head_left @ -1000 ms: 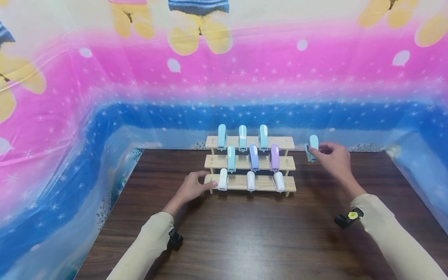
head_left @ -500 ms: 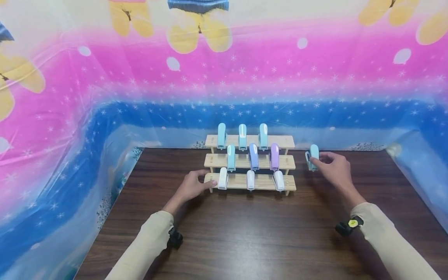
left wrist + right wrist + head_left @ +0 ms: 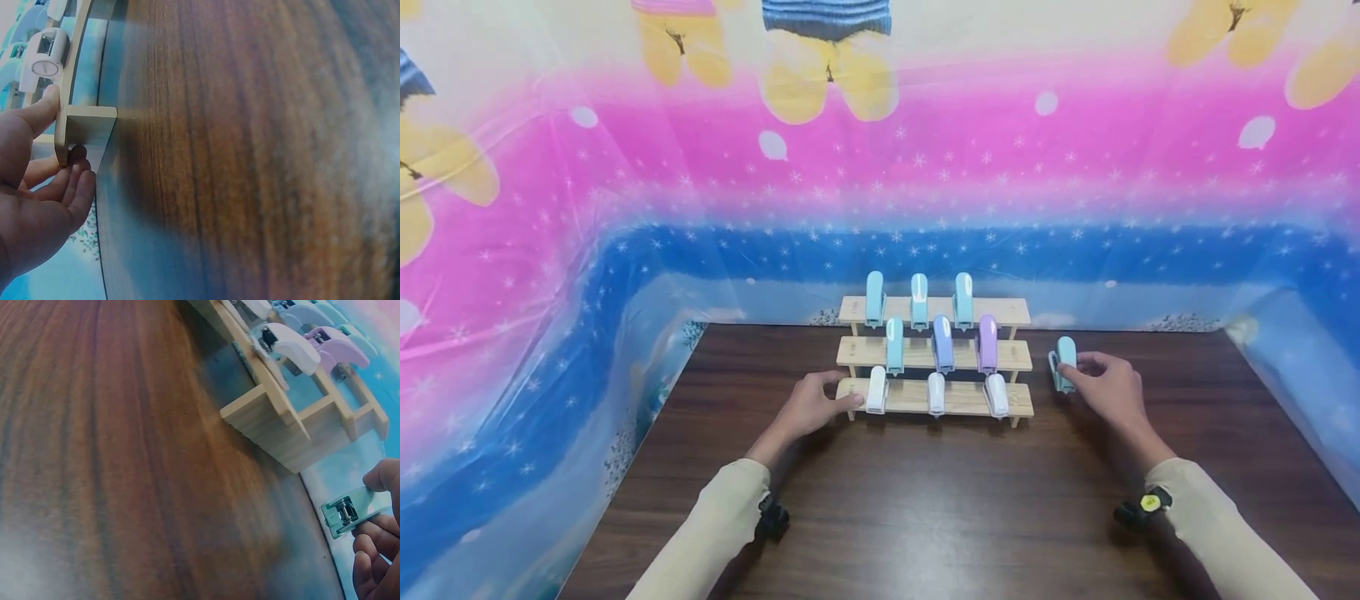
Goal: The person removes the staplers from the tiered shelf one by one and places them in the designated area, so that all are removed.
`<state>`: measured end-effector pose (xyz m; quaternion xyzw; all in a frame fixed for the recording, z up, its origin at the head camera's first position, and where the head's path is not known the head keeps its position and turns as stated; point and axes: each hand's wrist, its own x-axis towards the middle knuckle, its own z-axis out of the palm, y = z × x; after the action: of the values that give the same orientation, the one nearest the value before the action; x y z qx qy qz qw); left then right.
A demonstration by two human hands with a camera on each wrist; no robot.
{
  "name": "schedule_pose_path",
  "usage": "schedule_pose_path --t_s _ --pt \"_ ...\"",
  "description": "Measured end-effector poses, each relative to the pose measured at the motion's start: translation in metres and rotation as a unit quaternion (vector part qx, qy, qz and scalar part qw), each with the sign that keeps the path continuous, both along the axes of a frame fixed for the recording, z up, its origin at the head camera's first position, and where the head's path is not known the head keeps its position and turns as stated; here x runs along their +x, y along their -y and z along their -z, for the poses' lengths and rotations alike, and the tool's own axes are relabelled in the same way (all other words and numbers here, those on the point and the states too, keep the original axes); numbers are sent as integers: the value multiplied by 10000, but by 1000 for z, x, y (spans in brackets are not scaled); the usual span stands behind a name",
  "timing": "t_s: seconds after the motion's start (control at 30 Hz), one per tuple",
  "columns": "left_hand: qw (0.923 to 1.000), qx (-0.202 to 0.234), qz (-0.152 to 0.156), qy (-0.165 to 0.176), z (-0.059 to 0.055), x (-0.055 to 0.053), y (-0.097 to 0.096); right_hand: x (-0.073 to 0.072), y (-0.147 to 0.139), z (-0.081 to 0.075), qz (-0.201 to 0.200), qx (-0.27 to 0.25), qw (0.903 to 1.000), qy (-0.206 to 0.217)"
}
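Observation:
A three-step wooden rack [image 3: 910, 393] stands on the table with small staplers in three rows. My left hand [image 3: 808, 406] grips the left end of its lowest step; in the left wrist view the thumb lies on top beside a white stapler [image 3: 45, 53] and fingers curl underneath. To the right of the rack, my right hand [image 3: 1108, 392] pinches a teal stapler [image 3: 1064, 357] between thumb and fingers, its metal front showing in the right wrist view. Light teal staplers fill the top step. The middle step bears a teal, a blue [image 3: 943, 343] and a purple stapler [image 3: 988, 343].
Dark wood-grain table [image 3: 925, 508] spreads in front of the rack. A printed cloth [image 3: 760, 200] in pink and blue hangs behind the table and down its sides. White staplers [image 3: 996, 395] occupy the lowest step.
My right hand has come down and nearer with the teal stapler, from beside the top step to about the height of the lower steps. The left hand keeps its place on the rack.

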<state>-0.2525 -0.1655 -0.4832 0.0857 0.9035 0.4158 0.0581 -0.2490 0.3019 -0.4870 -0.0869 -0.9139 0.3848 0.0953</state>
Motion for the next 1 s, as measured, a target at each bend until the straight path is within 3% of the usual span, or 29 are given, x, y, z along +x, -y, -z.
schedule_pose_path --t_s 0.3,1.0 --pt "10000 -63 -49 -44 1 3 -1 5 0 14 -57 90 9999 56" --pt "10000 72 5 24 4 -1 2 8 2 24 -46 130 9999 82"
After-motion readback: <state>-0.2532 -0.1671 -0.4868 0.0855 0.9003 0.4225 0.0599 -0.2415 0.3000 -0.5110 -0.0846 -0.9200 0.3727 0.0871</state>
